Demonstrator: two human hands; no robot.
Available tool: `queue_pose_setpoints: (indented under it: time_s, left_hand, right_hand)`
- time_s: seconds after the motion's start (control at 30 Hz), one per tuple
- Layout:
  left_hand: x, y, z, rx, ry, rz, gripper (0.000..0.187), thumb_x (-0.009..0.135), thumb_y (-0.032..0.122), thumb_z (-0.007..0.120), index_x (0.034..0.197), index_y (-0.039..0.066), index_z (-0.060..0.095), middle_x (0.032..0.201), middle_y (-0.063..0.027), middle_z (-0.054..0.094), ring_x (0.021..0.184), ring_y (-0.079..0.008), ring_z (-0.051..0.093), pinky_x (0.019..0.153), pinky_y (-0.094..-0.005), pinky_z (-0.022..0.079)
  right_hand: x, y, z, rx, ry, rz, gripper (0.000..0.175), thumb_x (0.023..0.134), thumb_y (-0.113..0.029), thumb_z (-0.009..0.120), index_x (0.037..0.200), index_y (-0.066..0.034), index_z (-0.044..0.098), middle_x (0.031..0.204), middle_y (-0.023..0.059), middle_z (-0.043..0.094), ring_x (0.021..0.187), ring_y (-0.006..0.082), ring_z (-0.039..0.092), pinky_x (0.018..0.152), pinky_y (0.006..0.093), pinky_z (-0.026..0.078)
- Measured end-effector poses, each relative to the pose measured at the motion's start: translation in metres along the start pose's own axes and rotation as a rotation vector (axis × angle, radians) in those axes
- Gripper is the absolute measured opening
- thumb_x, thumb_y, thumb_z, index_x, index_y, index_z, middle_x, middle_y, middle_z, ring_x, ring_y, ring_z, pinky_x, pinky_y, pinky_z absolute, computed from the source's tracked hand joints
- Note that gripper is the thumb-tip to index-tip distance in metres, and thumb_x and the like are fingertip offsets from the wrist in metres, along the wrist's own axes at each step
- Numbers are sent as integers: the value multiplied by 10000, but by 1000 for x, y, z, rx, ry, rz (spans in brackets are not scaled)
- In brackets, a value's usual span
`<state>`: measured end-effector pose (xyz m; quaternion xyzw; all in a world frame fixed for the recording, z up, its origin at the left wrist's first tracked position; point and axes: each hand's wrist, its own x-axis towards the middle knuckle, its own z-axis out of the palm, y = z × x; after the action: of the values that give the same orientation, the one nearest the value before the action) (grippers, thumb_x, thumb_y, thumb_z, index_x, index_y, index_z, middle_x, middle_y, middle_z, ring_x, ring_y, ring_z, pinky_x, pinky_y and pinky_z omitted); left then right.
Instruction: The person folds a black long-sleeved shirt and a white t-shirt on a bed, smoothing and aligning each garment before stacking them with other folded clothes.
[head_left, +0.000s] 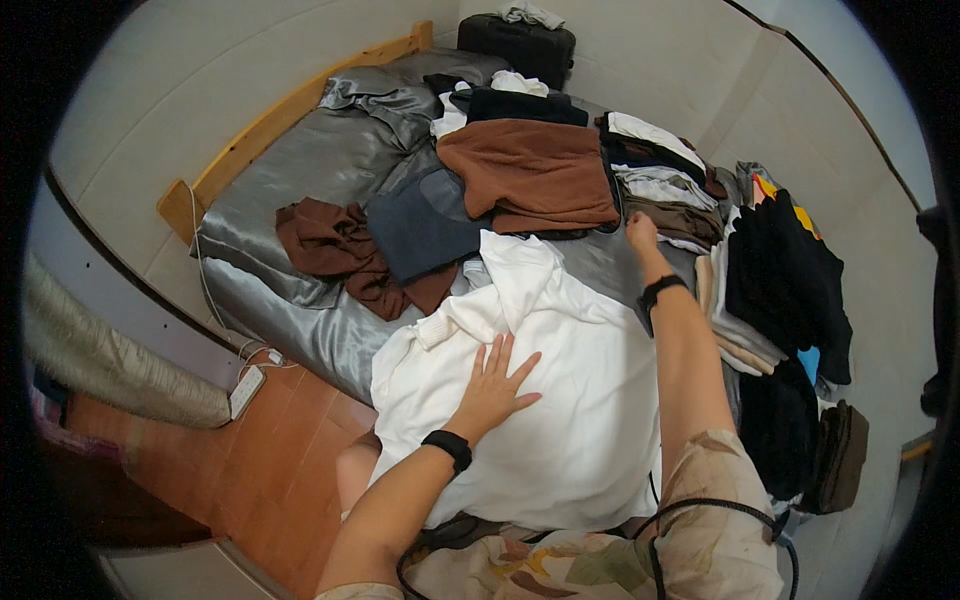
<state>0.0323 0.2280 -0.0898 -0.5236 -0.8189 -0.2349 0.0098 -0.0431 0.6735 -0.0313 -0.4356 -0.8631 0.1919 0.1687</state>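
Observation:
A white knit long-sleeved top (585, 390) lies spread over my lap and the edge of the bed. My left hand (495, 386) rests on it, palm down with the fingers apart. My right hand (642, 231) is farther out, near the stacked clothes at the right; its fingers look curled, and whether they hold anything cannot be told. Just beyond the top are a folded rust-brown garment (536, 169), a dark blue-grey garment (420, 232) and a crumpled dark brown garment (322, 244).
Grey satin bedding (300, 157) covers the bed, with a wooden headboard (255, 139) behind. Folded black clothes (787, 277) are piled at the right, and a black suitcase (517, 49) stands at the back. A power strip (247, 391) lies near the wooden floor at the left.

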Motion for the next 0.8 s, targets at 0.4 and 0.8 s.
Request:
queue_pose_setpoints:
  time_s: [0.4,0.8]
  left_hand:
    - [-1,-1,2,-1,14,7,687,871,544,561,1465,265,358,1518,-258,201,1429,-389,163,1134,-534,139]
    - [85,-16,-63,-55,272,-260,1100,652,514,815,1515,236,192,1410,-273,315,1264,-449,350,1010,-536,325]
  right_hand:
    - [-182,28,-23,98,-532,-326,599,886,-430,609,1281,10,507,1197,227,598,1061,364,577,931,392,451]
    - [-206,89,-126,-320,-584,-267,540,756,-391,710,1165,-50,626,1095,219,618,991,344,590,847,405,467]
